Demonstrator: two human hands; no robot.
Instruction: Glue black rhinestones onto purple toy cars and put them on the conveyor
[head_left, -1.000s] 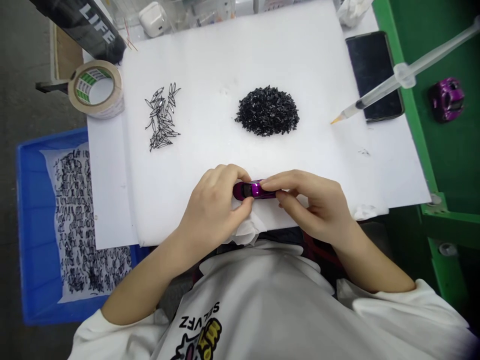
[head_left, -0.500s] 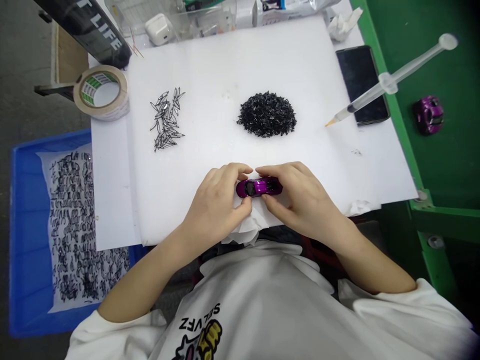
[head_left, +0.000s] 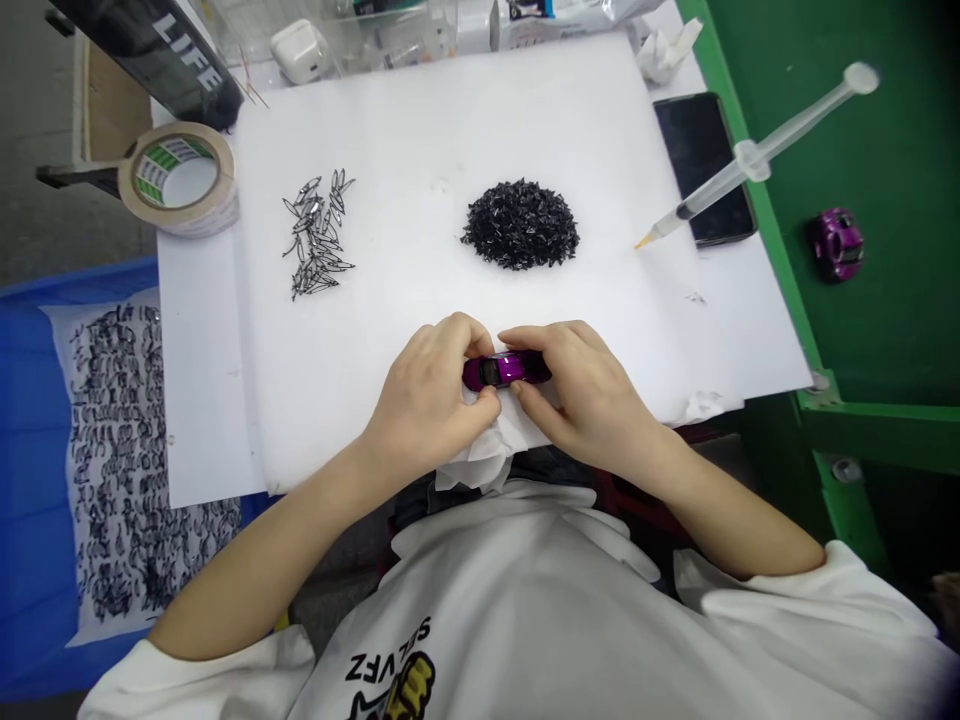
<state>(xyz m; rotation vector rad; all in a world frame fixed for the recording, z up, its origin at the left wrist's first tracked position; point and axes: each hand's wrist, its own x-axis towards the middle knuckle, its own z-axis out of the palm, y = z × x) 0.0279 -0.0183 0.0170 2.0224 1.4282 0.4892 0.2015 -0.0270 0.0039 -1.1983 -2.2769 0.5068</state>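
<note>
A small purple toy car (head_left: 507,369) lies lengthwise between my two hands at the near part of a white foam sheet (head_left: 390,130). My left hand (head_left: 433,385) grips its left end between thumb and fingers. At the other end my right hand (head_left: 574,385) pinches it, the index finger along the far side and the thumb on the near side. Beyond the car is a heap of small black pieces (head_left: 520,225). Farther left lie several thin, clear, black-edged pieces (head_left: 319,237). White crumpled tissue (head_left: 477,462) sits just below the hands.
A syringe (head_left: 720,185) with a yellow tip lies across a dark phone (head_left: 701,165) at the right. Another purple toy car (head_left: 836,245) stands on the green surface. Tape (head_left: 180,180) and a dark cylinder (head_left: 161,60) stand at left, above a blue tray (head_left: 34,480).
The whole view has shifted a little, so the table things appear farther left. My left fingers have curled closer around the car's end; both hands still hold it.
</note>
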